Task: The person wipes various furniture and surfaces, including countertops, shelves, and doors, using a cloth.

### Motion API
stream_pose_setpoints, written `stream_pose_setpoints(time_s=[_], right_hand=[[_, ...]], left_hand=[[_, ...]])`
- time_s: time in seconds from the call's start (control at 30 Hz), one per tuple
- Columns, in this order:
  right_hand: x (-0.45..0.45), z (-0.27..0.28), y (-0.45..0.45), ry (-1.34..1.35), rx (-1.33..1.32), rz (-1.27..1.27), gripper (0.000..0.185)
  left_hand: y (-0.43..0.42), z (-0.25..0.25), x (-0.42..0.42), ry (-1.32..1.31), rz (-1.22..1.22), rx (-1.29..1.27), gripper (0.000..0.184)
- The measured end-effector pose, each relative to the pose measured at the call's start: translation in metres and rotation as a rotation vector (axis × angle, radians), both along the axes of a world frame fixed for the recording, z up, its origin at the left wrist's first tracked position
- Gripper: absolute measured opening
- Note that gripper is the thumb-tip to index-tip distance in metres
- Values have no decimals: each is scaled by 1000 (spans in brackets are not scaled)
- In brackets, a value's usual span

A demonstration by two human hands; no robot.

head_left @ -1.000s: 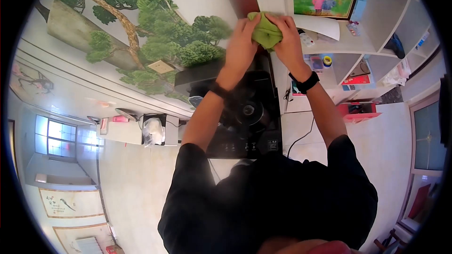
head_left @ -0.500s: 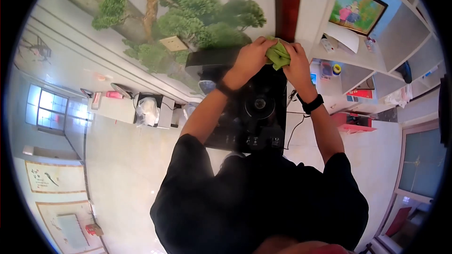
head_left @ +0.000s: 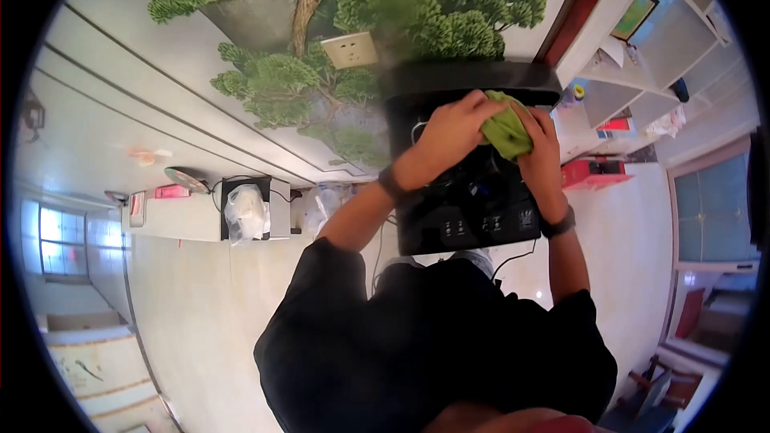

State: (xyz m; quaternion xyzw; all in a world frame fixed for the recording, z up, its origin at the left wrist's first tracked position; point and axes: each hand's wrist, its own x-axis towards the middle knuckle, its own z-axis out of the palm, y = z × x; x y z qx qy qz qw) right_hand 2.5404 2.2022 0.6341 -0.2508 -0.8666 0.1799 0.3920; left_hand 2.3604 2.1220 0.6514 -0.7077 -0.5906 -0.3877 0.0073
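Note:
A crumpled green cloth (head_left: 509, 132) is bunched between my two hands over a black appliance (head_left: 433, 224) with a glossy top and small printed control marks along its near edge. My left hand (head_left: 451, 130) grips the cloth from the left, fingers bent onto it. From the right, my right hand (head_left: 545, 152) presses its fingers on the cloth's other side. Just beyond the hands rises the appliance's raised black back part (head_left: 473, 76). Hands and cloth cover much of the recessed middle of the top.
Behind the appliance, a wall with a painted tree carries a socket plate (head_left: 350, 50). White shelving (head_left: 642, 104) stands at the right, with a red box (head_left: 593, 174) below. A plastic bag (head_left: 247, 212) lies on a low cabinet at left. A cable (head_left: 513, 261) hangs near my legs.
My view has shifted, so the appliance appears farther right. Both hands, still holding the cloth, have come from its far top edge to nearer me, in front of the raised back part.

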Motion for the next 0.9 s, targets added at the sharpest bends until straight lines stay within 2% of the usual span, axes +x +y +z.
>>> stream_pose_setpoints(time_s=[0.17,0.27,0.37,0.53,0.6,0.73,0.8,0.9], right_hand=[[7,-21,-130,-8,-126,-150,62],[12,-73,-182,-73,-241,-142,62],[11,-138,-213,-165,-368,-125,64],[-7,-217,-241,-237,-557,-93,61],[-21,-249,-252,-241,-509,-81,60],[-46,-265,-254,-280,-393,-112,59],[-48,-269,-244,-361,-389,-127,58],[-37,-274,-235,-325,-387,-118,58]], left_hand=[[-100,-35,-6,-202,-206,-155,61],[-153,-91,-6,-295,-260,-261,62],[-191,-157,1,-371,-188,-516,64],[-230,-228,1,-379,-60,-560,53],[-240,-247,-4,-366,39,-629,51],[-239,-270,-13,-313,187,-739,46],[-229,-283,-10,-303,217,-628,44],[-223,-305,3,-284,206,-541,37]])
